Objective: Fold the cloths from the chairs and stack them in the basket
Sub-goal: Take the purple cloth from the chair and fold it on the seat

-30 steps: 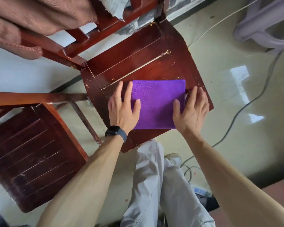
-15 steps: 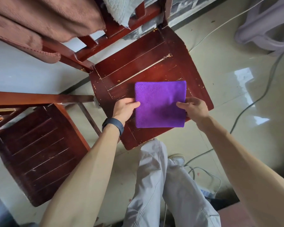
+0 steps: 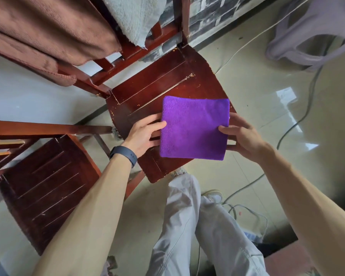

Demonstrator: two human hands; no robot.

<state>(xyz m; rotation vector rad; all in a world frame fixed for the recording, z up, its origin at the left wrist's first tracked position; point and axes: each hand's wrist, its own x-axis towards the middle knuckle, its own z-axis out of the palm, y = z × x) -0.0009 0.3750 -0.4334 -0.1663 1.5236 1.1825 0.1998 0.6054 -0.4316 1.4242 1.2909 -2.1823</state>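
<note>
A folded purple cloth (image 3: 194, 127) is held flat just above the seat of a dark red wooden chair (image 3: 157, 86). My left hand (image 3: 145, 134) grips its left edge, thumb on top and fingers underneath. My right hand (image 3: 241, 136) grips its right edge the same way. A brown cloth (image 3: 48, 30) and a pale grey-white cloth (image 3: 135, 16) hang over the chair's backrest at the top left. No basket is in view.
A second dark red chair (image 3: 44, 188) stands at the lower left, its backrest rail close to my left wrist. A lilac plastic stool (image 3: 311, 30) is at the top right. Cables (image 3: 299, 116) run over the shiny tile floor. My legs are below the chair.
My hands went from pressing flat on the cloth to gripping its two side edges. The cloth has come up off the seat and toward me.
</note>
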